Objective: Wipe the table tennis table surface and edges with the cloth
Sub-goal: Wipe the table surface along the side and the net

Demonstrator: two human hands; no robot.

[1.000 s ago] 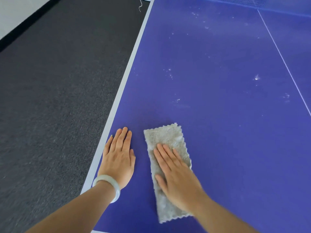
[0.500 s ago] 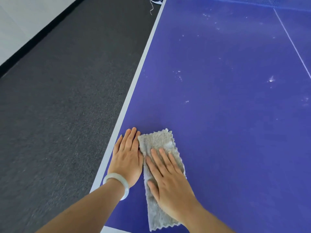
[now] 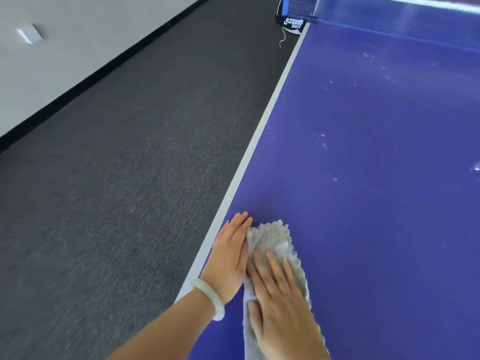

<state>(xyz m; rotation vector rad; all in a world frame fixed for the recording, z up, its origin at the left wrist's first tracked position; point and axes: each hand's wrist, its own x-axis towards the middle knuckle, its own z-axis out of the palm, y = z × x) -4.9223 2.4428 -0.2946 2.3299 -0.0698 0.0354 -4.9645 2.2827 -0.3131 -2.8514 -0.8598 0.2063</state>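
A grey fluffy cloth (image 3: 272, 239) lies folded on the blue table tennis table (image 3: 376, 203), close to its white left edge line (image 3: 249, 149). My right hand (image 3: 281, 302) lies flat on the cloth with straight fingers and presses it down. Beside it, my left hand (image 3: 230, 255) rests flat on the table by the edge, its inner side touching the cloth, which bunches up against it. A pale bangle sits on the left wrist. White specks of dust dot the surface farther ahead.
The net (image 3: 389, 19) and its black clamp (image 3: 293, 22) stand at the far end of the table's left edge. Dark grey carpet (image 3: 117, 190) runs along the left, bordered by a black skirting and a light wall.
My right hand has slid the cloth left until it meets and bunches against my left hand. The view has turned left and up, so the net now shows.
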